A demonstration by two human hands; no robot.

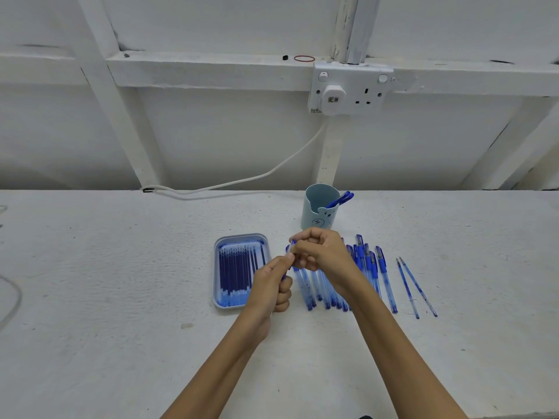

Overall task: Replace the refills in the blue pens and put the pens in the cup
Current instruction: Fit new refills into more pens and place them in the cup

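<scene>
Pinching a translucent blue plastic pen (291, 248) between them, curled left hand (272, 287) is gripping below, curled right hand (320, 252) above; axis near-upright.

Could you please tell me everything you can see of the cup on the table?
The cup is pale blue-green, matte, plastic by its look, with a small bear face on its front where the rim dips. It stands upright on the white table, near its far edge. Two blue pens lean out over its right rim. The right hand hides its base.
</scene>
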